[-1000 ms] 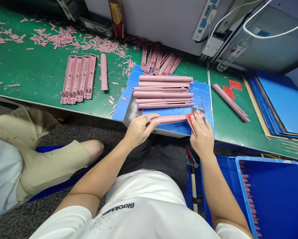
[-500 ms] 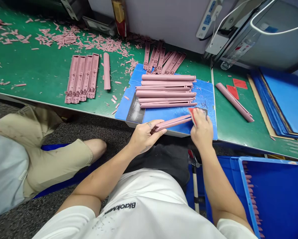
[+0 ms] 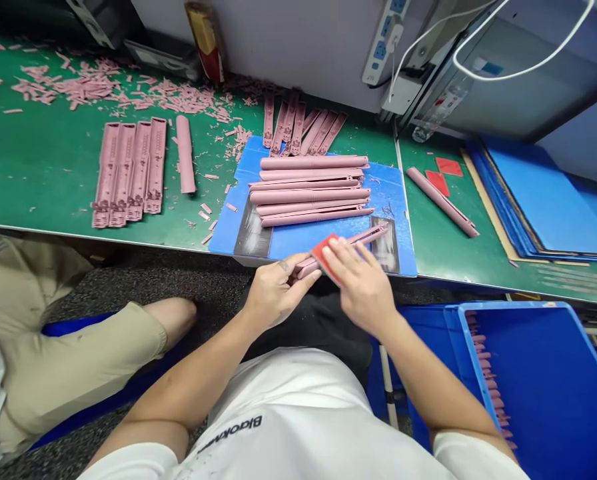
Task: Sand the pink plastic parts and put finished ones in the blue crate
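Note:
My left hand (image 3: 274, 288) is closed round the near end of a long pink plastic part (image 3: 359, 238), which slants up to the right over the edge of the blue mat (image 3: 328, 235). My right hand (image 3: 361, 283) pinches a small red pad (image 3: 324, 258) and presses it against the part close to my left hand. Beyond them, several finished-looking pink parts (image 3: 311, 190) lie side by side on the mat.
On the green table (image 3: 43, 167) lie a row of pink ribbed pieces (image 3: 128, 170), scattered pink offcuts (image 3: 103, 87), a lone pink part (image 3: 441, 201) and red pads (image 3: 441, 175). Blue sheets (image 3: 543, 203) are stacked at right. A blue crate (image 3: 538, 387) stands at lower right. Another person's leg (image 3: 78, 353) is at left.
My right hand has slid the red pad left along the pink part, from its far end toward my left hand. The part has been lifted and tilted off the mat.

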Demonstrator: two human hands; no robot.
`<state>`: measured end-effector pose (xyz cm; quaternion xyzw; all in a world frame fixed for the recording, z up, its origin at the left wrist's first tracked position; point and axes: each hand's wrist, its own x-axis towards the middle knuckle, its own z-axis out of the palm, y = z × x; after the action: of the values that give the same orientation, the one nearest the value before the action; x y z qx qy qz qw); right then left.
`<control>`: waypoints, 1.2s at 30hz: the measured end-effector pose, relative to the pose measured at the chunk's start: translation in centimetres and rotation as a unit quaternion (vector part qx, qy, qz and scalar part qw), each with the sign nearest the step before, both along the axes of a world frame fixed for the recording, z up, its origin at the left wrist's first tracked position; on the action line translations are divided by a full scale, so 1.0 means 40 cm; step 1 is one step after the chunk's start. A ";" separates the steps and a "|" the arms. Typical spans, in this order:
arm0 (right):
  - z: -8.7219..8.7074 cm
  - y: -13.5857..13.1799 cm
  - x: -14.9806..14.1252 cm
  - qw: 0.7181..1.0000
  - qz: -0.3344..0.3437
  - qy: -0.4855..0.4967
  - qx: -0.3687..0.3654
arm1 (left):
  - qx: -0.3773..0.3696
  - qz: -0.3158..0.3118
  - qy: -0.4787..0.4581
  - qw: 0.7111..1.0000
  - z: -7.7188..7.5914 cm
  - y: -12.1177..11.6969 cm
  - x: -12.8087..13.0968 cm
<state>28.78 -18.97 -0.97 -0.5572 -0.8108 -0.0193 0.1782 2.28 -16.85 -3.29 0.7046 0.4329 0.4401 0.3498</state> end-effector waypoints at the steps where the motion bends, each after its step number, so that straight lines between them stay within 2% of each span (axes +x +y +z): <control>1: -0.002 0.006 0.006 1.000 -0.029 -0.005 -0.005 | -0.004 0.000 0.005 1.000 0.001 0.001 -0.003; 3: -0.007 0.020 0.021 0.993 -0.118 -0.016 -0.013 | -0.008 -0.002 0.024 1.000 0.003 0.004 -0.011; 4: -0.010 0.025 0.027 0.990 -0.138 -0.019 -0.012 | -0.007 -0.006 0.033 0.999 0.004 0.006 -0.015; 5: -0.014 0.028 0.030 0.992 -0.128 -0.021 -0.008 | -0.004 -0.011 0.041 0.999 0.005 0.008 -0.020; 8: -0.031 0.036 0.051 0.999 -0.027 -0.019 0.008 | 0.001 -0.012 0.061 0.998 0.010 0.017 -0.034; 9: -0.038 0.044 0.073 0.999 -0.033 -0.019 0.004 | 0.002 -0.013 0.070 0.997 0.011 0.021 -0.038; 13: -0.084 0.093 0.240 0.978 -0.203 -0.004 -0.038 | 0.015 -0.048 0.203 0.978 0.013 0.046 -0.035; 15: -0.114 0.104 0.318 0.972 -0.230 0.037 -0.021 | 0.033 -0.080 0.278 0.957 0.014 0.067 -0.026; 17: -0.144 0.097 0.363 0.962 -0.251 0.106 0.031 | 0.054 -0.113 0.292 0.948 0.024 0.098 -0.024; 19: -0.169 0.080 0.378 0.938 -0.284 0.181 0.080 | 0.073 -0.126 0.256 0.956 0.048 0.148 -0.040; 21: -0.183 0.067 0.374 0.924 -0.294 0.222 0.098 | 0.097 -0.107 0.221 0.965 0.086 0.219 -0.072; 24: -0.183 0.061 0.358 0.938 -0.264 0.207 0.088 | 0.110 -0.054 0.242 0.962 0.148 0.359 -0.115; 26: -0.175 0.062 0.351 0.943 -0.252 0.198 0.086 | 0.103 -0.035 0.279 0.954 0.171 0.451 -0.129; 29: -0.167 0.061 0.345 0.940 -0.250 0.215 0.089 | 0.098 -0.044 0.324 0.940 0.169 0.548 -0.140; 33: -0.163 0.053 0.336 0.940 -0.238 0.231 0.084 | 0.123 -0.087 0.406 0.901 0.154 0.618 -0.141; 35: -0.160 0.049 0.329 0.941 -0.233 0.232 0.082 | 0.158 -0.106 0.420 0.887 0.161 0.655 -0.099; 36: -0.158 0.048 0.326 0.941 -0.230 0.233 0.080 | 0.179 -0.117 0.417 0.883 0.168 0.675 -0.057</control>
<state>41.82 -17.04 -7.29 -0.7017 -0.5917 0.0063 0.3967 0.01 10.17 3.42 0.9194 0.3667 0.1316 0.0541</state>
